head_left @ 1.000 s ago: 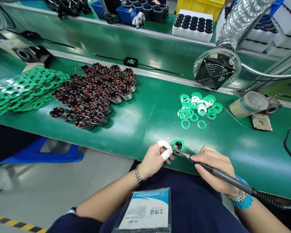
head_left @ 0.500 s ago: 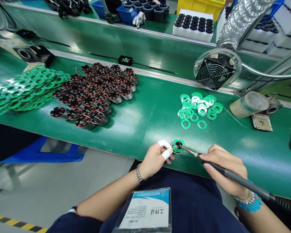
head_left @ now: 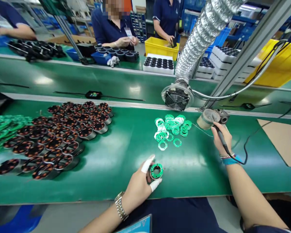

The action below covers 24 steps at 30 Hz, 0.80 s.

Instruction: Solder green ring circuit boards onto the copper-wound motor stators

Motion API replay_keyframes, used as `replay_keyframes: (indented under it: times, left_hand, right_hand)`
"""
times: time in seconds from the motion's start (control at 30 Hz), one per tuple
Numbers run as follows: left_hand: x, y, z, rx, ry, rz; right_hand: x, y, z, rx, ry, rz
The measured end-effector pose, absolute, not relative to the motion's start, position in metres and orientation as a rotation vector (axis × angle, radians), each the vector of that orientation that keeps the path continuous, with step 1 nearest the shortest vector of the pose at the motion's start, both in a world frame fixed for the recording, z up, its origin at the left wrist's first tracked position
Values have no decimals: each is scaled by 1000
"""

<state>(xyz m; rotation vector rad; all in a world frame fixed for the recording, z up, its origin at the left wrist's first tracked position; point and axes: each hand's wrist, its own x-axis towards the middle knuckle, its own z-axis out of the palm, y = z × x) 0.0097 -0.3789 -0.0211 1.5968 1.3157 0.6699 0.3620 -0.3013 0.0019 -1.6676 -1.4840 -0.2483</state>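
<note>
Behind the green surface [head_left: 126, 152], people in navy shirts work near a yellow bin [head_left: 161, 48]. The left hand [head_left: 139, 184] curves partly open around a stator [head_left: 156, 171] topped with a green ring, beside the near edge. The right hand [head_left: 222, 137] is closed around a soldering iron [head_left: 222, 141], its front end at a round tub [head_left: 206, 120] right of the loose rings [head_left: 176, 124].

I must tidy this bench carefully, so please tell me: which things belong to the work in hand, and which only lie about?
In the work:
- green-topped core, at left hand
- black tool, in right hand
- cup, beside it

Probably also: loose rings, other cores.

Lying about:
- cardboard
- wired board
</note>
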Motion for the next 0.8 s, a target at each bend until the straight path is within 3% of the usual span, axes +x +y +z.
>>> replay_keyframes:
  times: [0.13,0.47,0.67,0.8]
  left_hand:
    - [9,-317,-14,1720,1302,577]
    - [57,-19,-11,1806,1777,849]
    - [58,2,-32,1758,1885,748]
    - [18,-50,-5,2049,1847,694]
  right_hand:
    - [351,-307,-4,-1697,-1411,12]
    - [308,-321,-30,-1283,-1918,84]
    - [282,-314,-36,-1224,-2088,361]
    - [280,-310,-35,-1137,-2251,441]
